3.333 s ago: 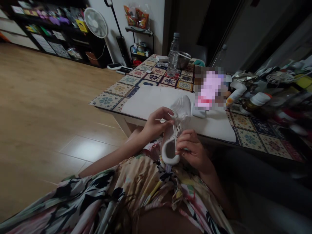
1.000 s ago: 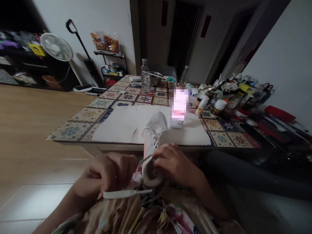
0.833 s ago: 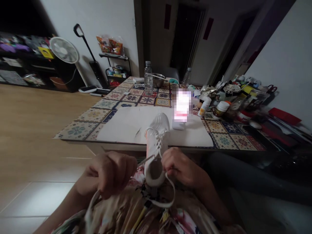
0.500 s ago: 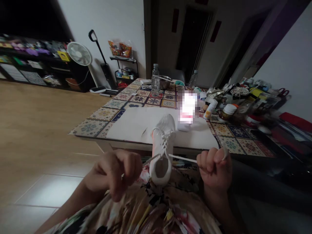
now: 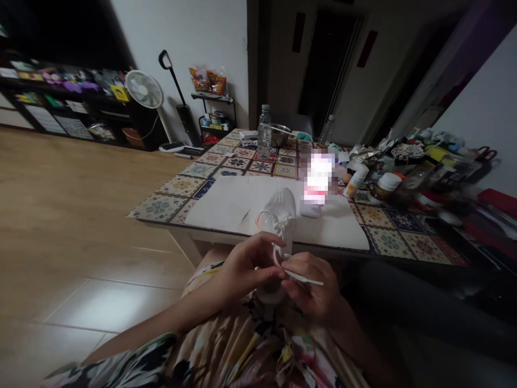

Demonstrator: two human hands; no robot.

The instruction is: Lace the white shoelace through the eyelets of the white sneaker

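A white lace-up shoe [image 5: 283,207] rests with its toe on the white sheet at the table's near edge and its heel toward my lap. My left hand [image 5: 252,264] reaches over the shoe's opening, its thumb and fingers pinching the white shoelace [image 5: 276,255]. Right beside it, my right hand [image 5: 313,283] is closed on the same lace, and a loose end sticks out to the right across its fingers. Both hands nearly touch and hide the shoe's tongue and much of its opening.
On the tiled-pattern table lies a white sheet [image 5: 226,202]. A lit phone [image 5: 319,178], blurred out, stands right of the shoe. Behind are a plastic bottle [image 5: 264,132] and a metal bowl [image 5: 279,136]. Jars [image 5: 385,187] and clutter crowd the right side.
My hands were apart, each pulling a lace out sideways. They have come together over the shoe's opening, with the lace now bent between the fingers. The view has shifted slightly.
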